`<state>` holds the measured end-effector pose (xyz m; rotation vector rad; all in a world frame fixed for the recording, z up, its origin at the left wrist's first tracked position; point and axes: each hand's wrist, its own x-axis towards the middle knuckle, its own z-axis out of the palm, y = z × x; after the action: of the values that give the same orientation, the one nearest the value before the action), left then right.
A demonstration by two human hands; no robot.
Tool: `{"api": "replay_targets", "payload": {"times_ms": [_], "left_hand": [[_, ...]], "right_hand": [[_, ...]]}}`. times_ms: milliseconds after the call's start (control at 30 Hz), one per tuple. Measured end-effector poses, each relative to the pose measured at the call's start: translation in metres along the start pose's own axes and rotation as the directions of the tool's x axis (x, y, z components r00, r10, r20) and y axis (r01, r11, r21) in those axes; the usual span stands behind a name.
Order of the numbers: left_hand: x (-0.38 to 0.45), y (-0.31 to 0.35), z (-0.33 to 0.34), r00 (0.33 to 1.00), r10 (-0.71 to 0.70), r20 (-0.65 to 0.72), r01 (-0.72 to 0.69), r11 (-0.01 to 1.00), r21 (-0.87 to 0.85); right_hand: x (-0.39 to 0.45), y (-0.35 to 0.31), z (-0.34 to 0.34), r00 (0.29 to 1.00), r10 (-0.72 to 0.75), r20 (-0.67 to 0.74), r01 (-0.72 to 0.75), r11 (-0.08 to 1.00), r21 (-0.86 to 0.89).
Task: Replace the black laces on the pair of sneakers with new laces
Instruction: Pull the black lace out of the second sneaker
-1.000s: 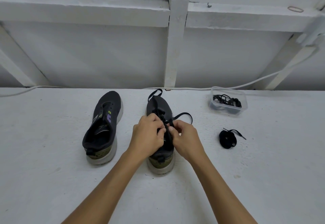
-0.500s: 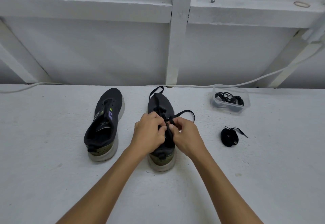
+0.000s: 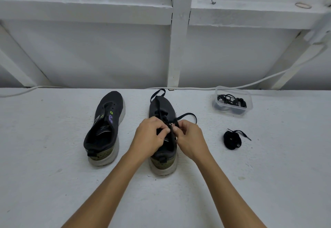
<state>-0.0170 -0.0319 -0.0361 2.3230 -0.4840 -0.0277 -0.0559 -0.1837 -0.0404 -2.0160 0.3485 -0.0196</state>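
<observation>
Two black sneakers stand toe-away on the white surface. The left sneaker (image 3: 105,125) has bare eyelets with no lace in them. The right sneaker (image 3: 162,109) carries a black lace (image 3: 186,115) through its front eyelets, with one end looping past the toe and another looping out to the right. My left hand (image 3: 149,135) and my right hand (image 3: 190,138) meet over the right sneaker's upper eyelets, and both pinch the lace there. The fingers hide the eyelets beneath them.
A clear plastic tub (image 3: 232,102) holding black laces sits at the back right. A coiled black lace bundle (image 3: 232,139) lies on the surface right of my hands. A white cable (image 3: 268,78) runs along the back edge below the white wall beams.
My hands stay on the right sneaker's lace, with the fingers shifted slightly. The view has tilted a little, so everything sits a bit higher in frame.
</observation>
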Motion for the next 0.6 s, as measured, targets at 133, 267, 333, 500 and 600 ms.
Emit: {"api": "replay_targets", "payload": {"times_ms": [133, 267, 333, 500, 600], "left_hand": [[-0.0009, -0.0015, -0.0046, 0.999, 0.033, 0.0, -0.033, 0.999, -0.031], [0.0011, 0.0015, -0.0002, 0.999, 0.028, -0.017, -0.026, 0.996, 0.086], [0.0008, 0.0031, 0.0033, 0.999, 0.038, -0.02, -0.035, 0.986, 0.162], [0.0005, 0.0025, 0.0053, 0.999, 0.037, -0.021, -0.033, 0.987, 0.156], [0.0014, 0.0013, 0.0043, 1.0, 0.001, -0.004, -0.001, 0.997, 0.082]], "right_hand": [[0.0002, 0.0032, -0.0002, 0.999, -0.007, 0.039, 0.005, 0.999, 0.044], [0.0003, 0.0049, 0.0, 0.999, -0.011, 0.045, 0.008, 0.997, 0.076], [-0.002, 0.0028, 0.0026, 1.0, -0.022, 0.013, 0.021, 1.0, 0.021], [-0.0018, -0.0027, 0.0073, 0.999, -0.032, 0.003, 0.032, 0.997, -0.07], [-0.003, -0.002, 0.0064, 0.999, -0.052, -0.004, 0.051, 0.996, -0.068]]}}
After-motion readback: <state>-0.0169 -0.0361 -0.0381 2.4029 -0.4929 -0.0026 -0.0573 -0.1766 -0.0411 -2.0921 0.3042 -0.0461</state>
